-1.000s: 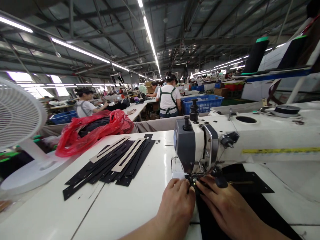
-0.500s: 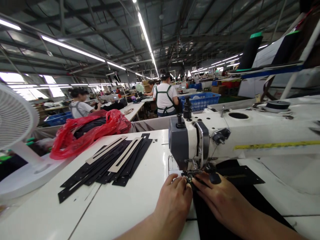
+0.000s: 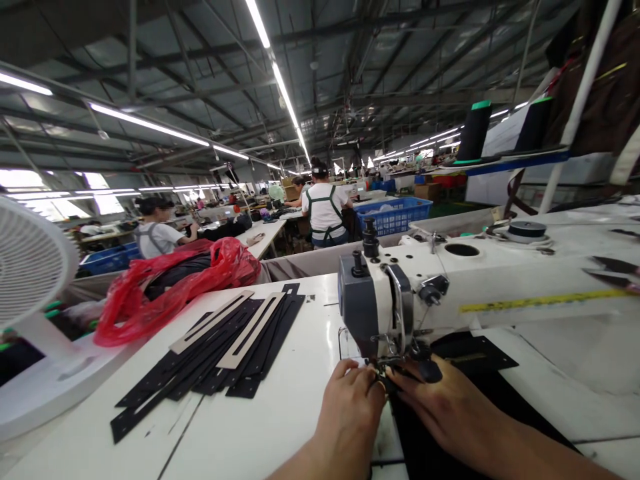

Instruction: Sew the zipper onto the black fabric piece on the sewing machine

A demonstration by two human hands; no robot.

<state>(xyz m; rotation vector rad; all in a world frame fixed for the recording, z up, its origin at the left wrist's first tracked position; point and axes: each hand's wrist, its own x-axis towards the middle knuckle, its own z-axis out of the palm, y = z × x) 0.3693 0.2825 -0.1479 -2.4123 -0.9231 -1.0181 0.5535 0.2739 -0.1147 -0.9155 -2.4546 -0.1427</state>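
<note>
My left hand (image 3: 349, 410) and my right hand (image 3: 447, 410) lie flat on a black fabric piece (image 3: 430, 450), fingertips pressed together right at the presser foot of a white sewing machine (image 3: 450, 283). The fabric runs from under the needle toward me and out behind the machine on the right. The needle itself is hidden behind my fingers. To the left on the white table (image 3: 240, 427) lies a fanned stack of long black slotted strips (image 3: 215, 350), with two tan strips on top.
A white fan (image 3: 30, 267) stands at the far left, a red plastic bag (image 3: 170, 280) behind the strips. Thread cones (image 3: 474, 130) sit on a rack above the machine. Other workers sit and stand at tables beyond, near a blue crate (image 3: 397, 213).
The view has tilted and shifted slightly; my hands stay at the presser foot, pressing the black fabric, with only small finger movement.
</note>
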